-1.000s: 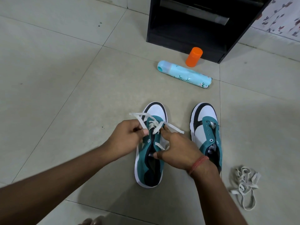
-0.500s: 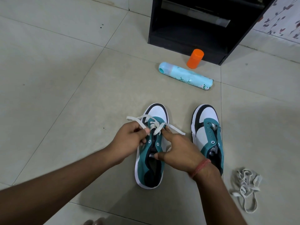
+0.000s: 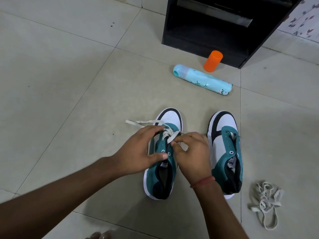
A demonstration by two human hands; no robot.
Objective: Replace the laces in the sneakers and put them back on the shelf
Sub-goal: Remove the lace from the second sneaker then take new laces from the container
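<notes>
Since a second ago right hand (image 3: 190, 153) has slid onto flat white lace (image 3: 168, 134) (pinching it), left hand (image 3: 138, 149) gripping teal-and-white suede sneaker (image 3: 164, 152), toe toward frame top, open eyelets between both hands.

We extend both forearms forward and inward. Our left hand (image 3: 138, 149) rests on the left sneaker (image 3: 164, 157), thumb across its near eyelets, fingers curled at the lace (image 3: 170, 135). Our right hand (image 3: 191, 152) pinches that lace just right of the sneaker's tongue; a red thread circles the wrist.
</notes>
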